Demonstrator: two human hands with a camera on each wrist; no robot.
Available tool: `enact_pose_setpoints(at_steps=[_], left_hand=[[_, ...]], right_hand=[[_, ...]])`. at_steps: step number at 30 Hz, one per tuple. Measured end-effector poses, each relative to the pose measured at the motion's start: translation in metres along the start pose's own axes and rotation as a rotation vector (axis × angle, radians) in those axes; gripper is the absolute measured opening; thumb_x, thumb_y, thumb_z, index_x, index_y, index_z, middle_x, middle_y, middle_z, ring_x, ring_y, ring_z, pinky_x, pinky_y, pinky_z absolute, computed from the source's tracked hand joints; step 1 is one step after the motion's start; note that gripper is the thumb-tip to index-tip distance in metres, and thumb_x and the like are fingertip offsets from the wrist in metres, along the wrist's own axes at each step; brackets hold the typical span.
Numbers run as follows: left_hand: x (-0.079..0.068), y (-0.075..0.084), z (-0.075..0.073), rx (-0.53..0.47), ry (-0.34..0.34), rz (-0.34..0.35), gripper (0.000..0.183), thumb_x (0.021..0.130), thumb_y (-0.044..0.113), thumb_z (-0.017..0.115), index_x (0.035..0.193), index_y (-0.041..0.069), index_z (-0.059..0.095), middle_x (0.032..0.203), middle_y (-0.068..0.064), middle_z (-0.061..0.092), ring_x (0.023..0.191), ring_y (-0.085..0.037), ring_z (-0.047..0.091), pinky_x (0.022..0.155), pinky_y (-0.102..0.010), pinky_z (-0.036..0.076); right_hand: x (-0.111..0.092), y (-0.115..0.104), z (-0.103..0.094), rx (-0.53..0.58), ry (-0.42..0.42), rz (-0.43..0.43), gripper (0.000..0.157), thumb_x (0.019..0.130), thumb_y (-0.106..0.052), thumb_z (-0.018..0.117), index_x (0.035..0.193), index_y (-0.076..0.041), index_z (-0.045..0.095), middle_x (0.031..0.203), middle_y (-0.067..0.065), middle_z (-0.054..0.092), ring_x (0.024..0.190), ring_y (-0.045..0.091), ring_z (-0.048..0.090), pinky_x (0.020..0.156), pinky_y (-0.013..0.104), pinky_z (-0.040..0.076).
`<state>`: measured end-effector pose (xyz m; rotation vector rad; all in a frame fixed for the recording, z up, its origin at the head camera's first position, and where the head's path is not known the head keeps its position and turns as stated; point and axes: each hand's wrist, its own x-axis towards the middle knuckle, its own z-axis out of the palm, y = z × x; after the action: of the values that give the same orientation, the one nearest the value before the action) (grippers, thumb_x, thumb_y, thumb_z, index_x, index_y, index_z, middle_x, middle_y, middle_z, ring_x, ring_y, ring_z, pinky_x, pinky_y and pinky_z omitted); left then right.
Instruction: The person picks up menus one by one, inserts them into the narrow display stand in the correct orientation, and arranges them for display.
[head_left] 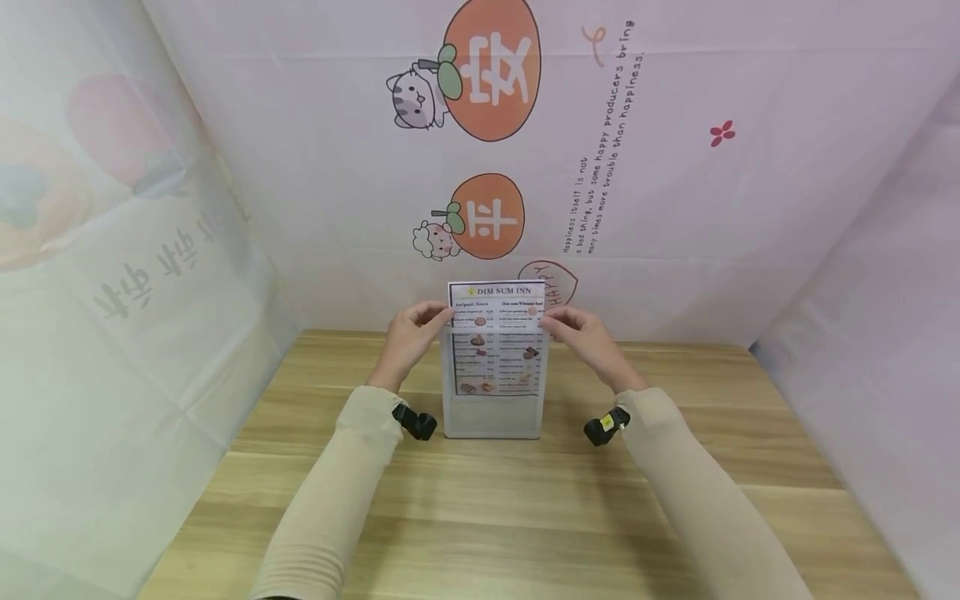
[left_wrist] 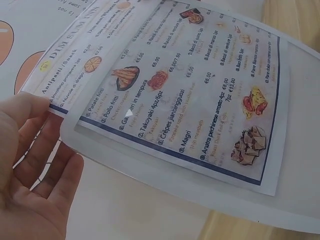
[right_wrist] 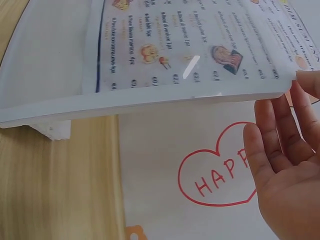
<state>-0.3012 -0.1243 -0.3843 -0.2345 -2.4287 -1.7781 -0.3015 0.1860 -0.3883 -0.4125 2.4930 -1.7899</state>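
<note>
A printed menu sheet headed "DIM SUM INN" sits partly inside a clear, white-edged upright menu holder. Its top strip sticks out above the holder's upper edge, and a bare band shows below the sheet. My left hand pinches the sheet's left edge near the top; in the left wrist view, thumb and index finger meet at that edge. On the other side my right hand pinches the right edge at about the same height. In the right wrist view the holder's side rim leads down to a white foot.
The holder stands on a wood-grain table. Behind it hangs a pale printed cloth with orange fruit drawings and lettering. Similar cloth walls enclose the left and right sides.
</note>
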Motion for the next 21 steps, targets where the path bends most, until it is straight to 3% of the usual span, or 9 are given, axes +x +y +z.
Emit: enact_pose_setpoints(at_steps=[12, 21], left_hand=[[0.000, 0.002, 0.002, -0.010, -0.004, -0.005, 0.038, 0.094, 0.048, 0.068, 0.115, 0.017, 0.073, 0.109, 0.000, 0.068, 0.104, -0.020, 0.059, 0.090, -0.040, 0.049], [0.000, -0.002, 0.004, -0.013, 0.004, 0.011, 0.033, 0.095, 0.044, 0.068, 0.112, 0.016, 0.073, 0.107, -0.002, 0.068, 0.100, -0.020, 0.059, 0.086, -0.038, 0.049]], right_hand=[[0.005, -0.014, -0.005, -0.014, 0.020, -0.010, 0.044, 0.096, -0.050, 0.063, 0.119, -0.013, 0.065, 0.123, 0.006, 0.064, 0.115, 0.026, 0.056, 0.102, 0.049, 0.043], [0.004, -0.012, -0.006, 0.001, 0.013, -0.021, 0.042, 0.097, -0.045, 0.065, 0.117, -0.008, 0.066, 0.119, 0.008, 0.066, 0.116, 0.027, 0.056, 0.105, 0.052, 0.041]])
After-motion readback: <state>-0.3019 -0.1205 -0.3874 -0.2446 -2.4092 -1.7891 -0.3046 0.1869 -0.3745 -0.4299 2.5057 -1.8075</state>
